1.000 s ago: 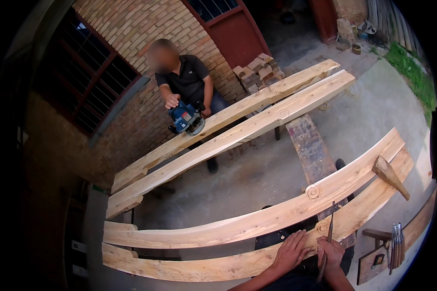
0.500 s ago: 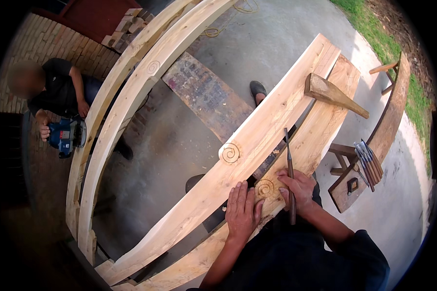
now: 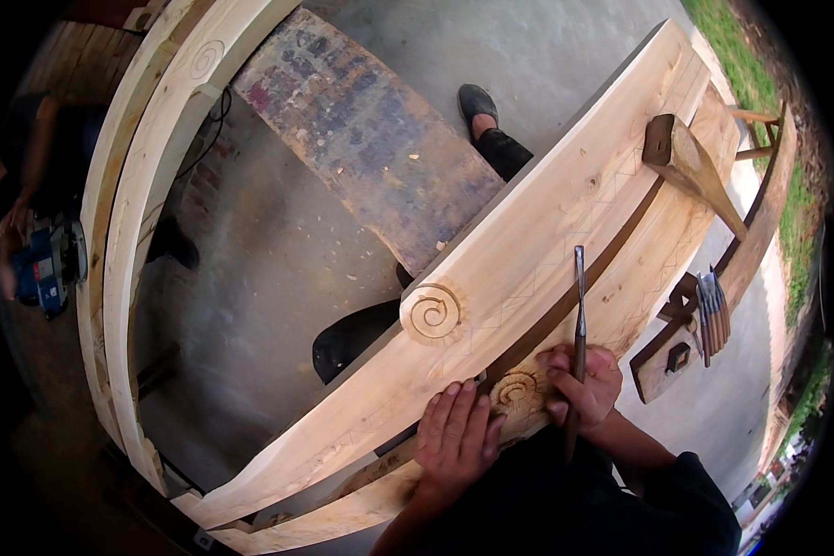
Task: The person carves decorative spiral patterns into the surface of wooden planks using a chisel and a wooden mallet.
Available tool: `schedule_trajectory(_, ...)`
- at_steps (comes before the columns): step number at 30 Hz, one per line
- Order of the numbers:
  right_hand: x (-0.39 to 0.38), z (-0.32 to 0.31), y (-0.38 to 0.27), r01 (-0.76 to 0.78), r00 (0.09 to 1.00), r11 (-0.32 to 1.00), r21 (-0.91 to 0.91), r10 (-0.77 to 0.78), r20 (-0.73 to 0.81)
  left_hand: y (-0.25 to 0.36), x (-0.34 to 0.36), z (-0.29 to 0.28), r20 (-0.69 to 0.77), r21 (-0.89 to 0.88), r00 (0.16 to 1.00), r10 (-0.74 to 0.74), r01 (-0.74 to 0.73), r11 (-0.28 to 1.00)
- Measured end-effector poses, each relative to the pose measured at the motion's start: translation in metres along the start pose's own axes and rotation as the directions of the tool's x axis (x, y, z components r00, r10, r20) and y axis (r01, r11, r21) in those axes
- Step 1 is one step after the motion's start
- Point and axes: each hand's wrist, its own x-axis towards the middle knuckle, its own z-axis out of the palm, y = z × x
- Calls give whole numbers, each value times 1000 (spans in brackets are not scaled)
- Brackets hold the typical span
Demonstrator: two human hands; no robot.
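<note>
My right hand is closed around a wood chisel, holding it nearly upright with the metal blade pointing away and the handle toward me. Beside it on the near curved beam is a carved spiral. My left hand lies flat with fingers stretched out at the left of this spiral, touching the wood and holding nothing. A second, larger carved spiral marks the edge of the far curved beam. Across both beams, farther right, rests a wooden mallet.
Several chisels and a small dark box lie on a narrow bench at the right. A paint-stained plank runs beneath the far beam. At left, two curved beams stand before a co-worker with a blue power tool.
The view has shifted and come closer to the beams. Both my hands keep about the same places beside the near spiral, the chisel still in my right. The co-worker now shows farther left.
</note>
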Motion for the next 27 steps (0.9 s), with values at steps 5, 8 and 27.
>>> schedule_trajectory(5, -6, -13, -29, 66, 995, 982, 176, -78, 61, -24, 28, -2, -74, -95, 991, 115, -122, 988)
schedule_trajectory(8, -21, -63, -39, 15, 1000, 999, 41, -14, -14, -21, 33, 5, -52, -18, 991, 126, -127, 992)
schedule_trajectory(27, -183, -179, 7, -870, 316, 457, 185, 805, -502, -18, 32, 11, -164, 49, 971, 175, -169, 984)
